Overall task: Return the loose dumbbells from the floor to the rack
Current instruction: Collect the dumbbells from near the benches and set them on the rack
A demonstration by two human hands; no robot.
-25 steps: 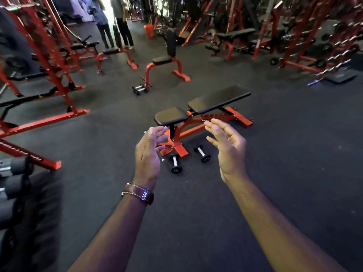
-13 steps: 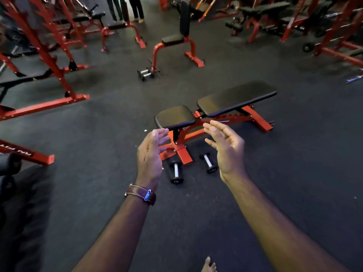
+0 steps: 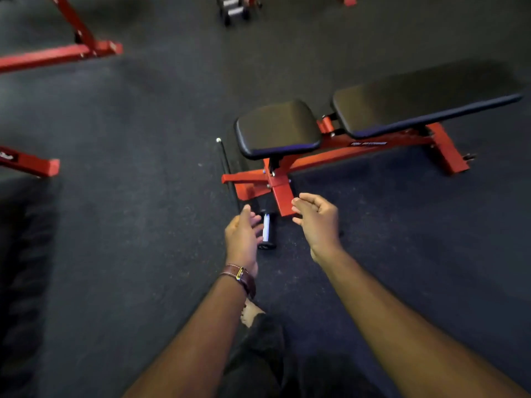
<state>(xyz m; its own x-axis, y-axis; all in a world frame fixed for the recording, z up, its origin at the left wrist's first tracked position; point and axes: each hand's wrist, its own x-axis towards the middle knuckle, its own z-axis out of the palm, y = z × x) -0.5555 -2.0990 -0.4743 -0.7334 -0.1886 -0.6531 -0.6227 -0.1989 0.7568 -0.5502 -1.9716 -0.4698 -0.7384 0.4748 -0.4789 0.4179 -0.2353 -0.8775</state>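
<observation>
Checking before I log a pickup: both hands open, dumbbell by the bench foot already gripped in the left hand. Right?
Not gripped. In the head view the dumbbell lies on the floor, the open left hand beside it. The right hand is open too.

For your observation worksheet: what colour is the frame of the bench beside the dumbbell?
Red, under black pads; the bench frame shows clearly in the head view.

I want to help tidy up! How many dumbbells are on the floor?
3. One black-ended, silver-handled dumbbell lies between the hands by the red bench foot. Two more dumbbells sit side by side at the top edge. The right hand may hide another.
</observation>
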